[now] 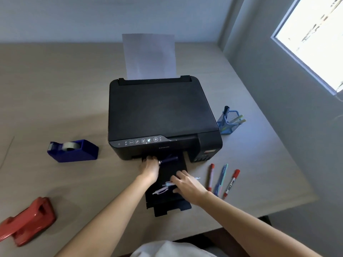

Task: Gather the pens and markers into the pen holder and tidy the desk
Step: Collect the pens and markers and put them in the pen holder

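A blue mesh pen holder (229, 125) stands right of the black printer (161, 115), with a few pens in it. On the printer's black output tray (167, 201) my left hand (150, 168) grips a dark purple marker (169, 160) near the paper slot. My right hand (187, 184) lies over two pale pens (162, 190) on the tray, fingers closing on them. To the right on the desk lie a red marker (211, 177), a blue-and-teal pen (220, 179) and a second red marker (231, 183).
A blue tape dispenser (73, 151) sits left of the printer. A red hole punch (27, 221) lies at the near left edge. White paper (150, 56) stands in the printer's rear feed. A wall and window are at the right.
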{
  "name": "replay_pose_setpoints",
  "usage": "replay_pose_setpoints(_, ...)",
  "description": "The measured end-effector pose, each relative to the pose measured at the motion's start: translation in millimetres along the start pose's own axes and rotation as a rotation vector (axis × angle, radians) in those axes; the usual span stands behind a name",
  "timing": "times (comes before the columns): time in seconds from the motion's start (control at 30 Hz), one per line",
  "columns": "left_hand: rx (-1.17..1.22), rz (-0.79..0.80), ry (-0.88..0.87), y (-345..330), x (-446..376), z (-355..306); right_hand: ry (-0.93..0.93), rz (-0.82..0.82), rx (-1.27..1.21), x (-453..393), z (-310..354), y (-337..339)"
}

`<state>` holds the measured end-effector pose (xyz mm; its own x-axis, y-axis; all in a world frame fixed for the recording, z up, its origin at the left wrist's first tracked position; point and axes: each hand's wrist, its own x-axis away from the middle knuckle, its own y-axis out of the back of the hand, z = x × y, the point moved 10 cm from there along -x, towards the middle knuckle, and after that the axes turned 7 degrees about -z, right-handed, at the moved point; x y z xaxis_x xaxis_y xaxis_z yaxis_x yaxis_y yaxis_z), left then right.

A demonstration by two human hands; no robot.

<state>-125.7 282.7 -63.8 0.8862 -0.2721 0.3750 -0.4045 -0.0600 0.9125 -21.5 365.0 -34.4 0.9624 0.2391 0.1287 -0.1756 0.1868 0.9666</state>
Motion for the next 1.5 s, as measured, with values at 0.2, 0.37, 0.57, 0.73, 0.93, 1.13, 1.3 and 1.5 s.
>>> replay_pose_setpoints(0.2,0.002,0.043,-0.082,9,20,18,0.026,-0.018,0.089,4,-16,11)
replay_pose_setpoints(0.37,0.042,0.291,-0.193,26,50,19,0.059,-0.115,0.103,55,-69,33)
replay_pose_setpoints(0.57,0.319,0.526,-0.338,100,87,-81,-0.513,-0.489,-0.359,116,-214,91)
replay_pose_setpoints(0.73,0.498,0.364,-0.413,163,49,-184,-0.846,-0.889,-0.7,129,-301,161)
replay_pose_setpoints(0.93,0.231,0.129,-0.493,170,-30,-292,-0.894,-1.097,-1.421,83,-360,178)
replay_pose_setpoints(1.13,0.179,0.049,-0.355,134,-94,-333,-0.838,-1.112,-1.66,27,-388,184)
replay_pose_setpoints(1.3,0.192,0.047,-0.27,110,-124,-337,-0.818,-0.944,-1.538,-13,-407,176)
replay_pose_setpoints(1.5,0.117,0.029,-0.262,107,-139,-341,-0.793,-0.661,-1.271,-45,-420,151)
